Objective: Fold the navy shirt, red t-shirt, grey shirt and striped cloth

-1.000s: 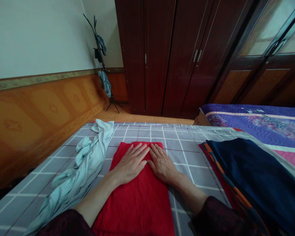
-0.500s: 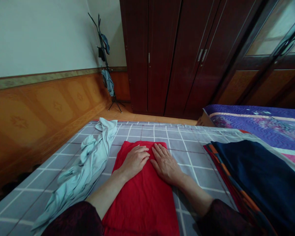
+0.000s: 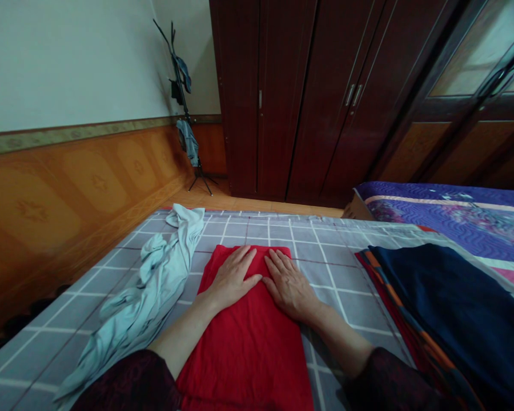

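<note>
A folded red cloth (image 3: pixel 248 342) lies lengthwise on the grey checked bed cover (image 3: pixel 334 285). My left hand (image 3: pixel 233 277) rests flat on its upper left part, thumb out to the side and fingers pointing away from me. On the upper right part lies my right hand (image 3: pixel 290 285), palm down with the fingers spread. The two hands are close together but apart, and neither grips anything. The underside of the cloth is hidden.
A crumpled pale blue garment (image 3: pixel 154 291) lies on the left. Folded dark blue clothes (image 3: pixel 449 302) with red and orange edges are at the right. Beyond stand a coat rack (image 3: pixel 184 103), a dark red wardrobe (image 3: pixel 282 114) and a purple-covered bed (image 3: pixel 454 217).
My left hand has flattened and spread, its fingers now reaching further forward and its thumb apart from them. My right hand has stayed in place.
</note>
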The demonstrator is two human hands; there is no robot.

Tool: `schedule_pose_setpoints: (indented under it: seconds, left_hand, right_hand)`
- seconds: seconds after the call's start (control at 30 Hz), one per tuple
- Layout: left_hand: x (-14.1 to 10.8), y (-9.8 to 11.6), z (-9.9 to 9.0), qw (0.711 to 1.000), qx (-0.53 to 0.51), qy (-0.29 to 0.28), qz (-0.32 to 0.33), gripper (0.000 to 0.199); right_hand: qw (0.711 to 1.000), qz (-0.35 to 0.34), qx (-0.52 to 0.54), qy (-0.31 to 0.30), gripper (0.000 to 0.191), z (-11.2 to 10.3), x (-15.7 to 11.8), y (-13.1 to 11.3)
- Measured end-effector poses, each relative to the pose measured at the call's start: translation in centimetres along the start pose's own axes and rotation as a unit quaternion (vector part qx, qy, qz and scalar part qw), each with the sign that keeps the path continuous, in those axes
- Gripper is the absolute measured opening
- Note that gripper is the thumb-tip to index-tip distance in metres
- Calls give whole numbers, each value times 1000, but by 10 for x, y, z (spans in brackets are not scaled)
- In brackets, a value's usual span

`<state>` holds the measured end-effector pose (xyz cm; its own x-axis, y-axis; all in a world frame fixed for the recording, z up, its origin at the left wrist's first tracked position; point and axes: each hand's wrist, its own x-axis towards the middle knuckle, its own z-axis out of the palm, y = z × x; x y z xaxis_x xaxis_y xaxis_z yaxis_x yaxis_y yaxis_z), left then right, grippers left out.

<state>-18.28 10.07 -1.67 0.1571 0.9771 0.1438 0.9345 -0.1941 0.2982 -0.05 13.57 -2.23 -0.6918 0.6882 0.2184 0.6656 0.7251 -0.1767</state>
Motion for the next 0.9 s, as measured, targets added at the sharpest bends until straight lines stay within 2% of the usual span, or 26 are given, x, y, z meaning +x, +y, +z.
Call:
schedule_pose_setpoints:
  seconds: [0.27,0.47,0.53,0.6,0.67,0.77,0.9]
  left_hand:
    - [-1,-10,-2,998,19,-38,-44,74]
    - [-3,-28,-13,990,87,-10,-114,67]
    - [-3,-26,-20,992,77,27,-93,56]
    - [-2,-20,-24,997,40,53,-25,49]
    - [-2,-13,-22,999,6,39,34,48]
    - [-1,-8,-12,999,15,-8,40,50]
    - [-2,-11,-1,999,38,-11,32,50]
  right_hand:
    - [1000,5,11,1,53,2,-1,1]
    - [1000,1,9,-3,51,-1,-1,0]
    - [1000,1,7,-2,51,-1,-1,0]
    - [1000,-1,4,-1,51,0,-1,1]
    - [1000,-1,3,2,51,1,-1,2]
    - [1000,1,10,10,50,-1,-1,-1]
    - [998,-51,33,13,54,-2,-1,-16]
